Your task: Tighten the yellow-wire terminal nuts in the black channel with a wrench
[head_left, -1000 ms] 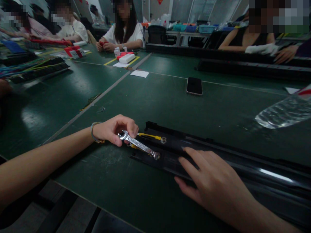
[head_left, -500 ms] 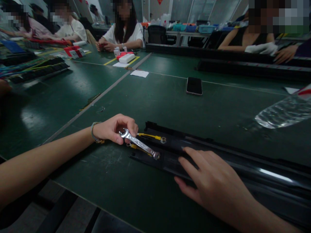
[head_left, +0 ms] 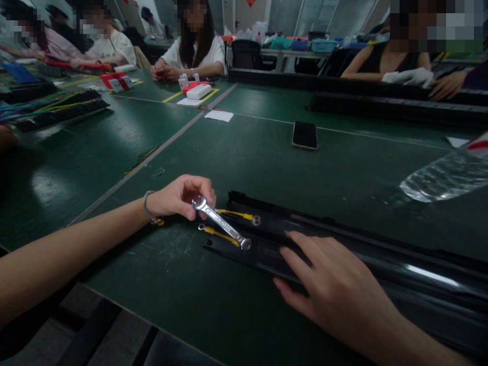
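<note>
My left hand (head_left: 185, 197) pinches a silver combination wrench (head_left: 223, 223) near its open-ended jaw. The wrench's ring end sits over a nut (head_left: 247, 245) on a long black channel-shaped part (head_left: 267, 256). Two short yellow wires (head_left: 234, 213) with ring terminals lie at this end of the part. One free terminal (head_left: 202, 227) sticks out past the edge, below the wrench. My right hand (head_left: 331, 279) rests on the black part with its fingers apart, to the right of the nut.
A phone (head_left: 305, 135) lies beyond the black part on the green table (head_left: 251, 157). At the right is a clear plastic bottle (head_left: 442, 175). Several people sit across the table; wire bundles (head_left: 57, 107) lie far left.
The open-jaw end of the wrench has swung slightly right and up with my left hand, turning about the nut. My right hand has stayed in place.
</note>
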Motion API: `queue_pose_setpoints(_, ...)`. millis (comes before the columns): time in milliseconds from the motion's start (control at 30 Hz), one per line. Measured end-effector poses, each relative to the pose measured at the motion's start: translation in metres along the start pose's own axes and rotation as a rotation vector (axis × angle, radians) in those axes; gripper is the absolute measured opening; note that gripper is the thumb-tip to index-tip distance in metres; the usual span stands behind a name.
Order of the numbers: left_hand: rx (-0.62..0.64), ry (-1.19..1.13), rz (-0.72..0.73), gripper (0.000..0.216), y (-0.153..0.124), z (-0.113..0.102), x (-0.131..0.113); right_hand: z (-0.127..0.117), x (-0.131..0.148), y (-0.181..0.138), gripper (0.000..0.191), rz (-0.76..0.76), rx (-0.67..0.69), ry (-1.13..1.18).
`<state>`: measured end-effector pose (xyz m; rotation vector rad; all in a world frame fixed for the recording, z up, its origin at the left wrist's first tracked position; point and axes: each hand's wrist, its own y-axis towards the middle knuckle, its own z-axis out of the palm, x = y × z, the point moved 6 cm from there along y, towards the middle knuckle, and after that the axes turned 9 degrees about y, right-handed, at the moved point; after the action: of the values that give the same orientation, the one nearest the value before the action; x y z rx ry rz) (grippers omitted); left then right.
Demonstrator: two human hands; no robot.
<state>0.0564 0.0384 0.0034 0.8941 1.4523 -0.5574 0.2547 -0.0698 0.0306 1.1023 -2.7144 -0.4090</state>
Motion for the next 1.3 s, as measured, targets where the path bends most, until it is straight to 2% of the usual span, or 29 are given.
queue_pose_setpoints(333,0.0,-0.062,-0.046,0.026,-0.003,-0.001,0.003,-0.001,0.001,0.001,0.023,-0.005,-0.012,-0.002)
queue_pose_setpoints(833,0.28,-0.018,0.104,0.026,0.0,0.016,-0.005,0.0,0.0,0.0,0.022,-0.004,-0.01,0.007)
queue_pose_setpoints(1300,0.394,0.036,0.117,0.03,-0.001,0.028,-0.012,-0.002,0.001,0.0,0.022,-0.004,-0.008,0.004)
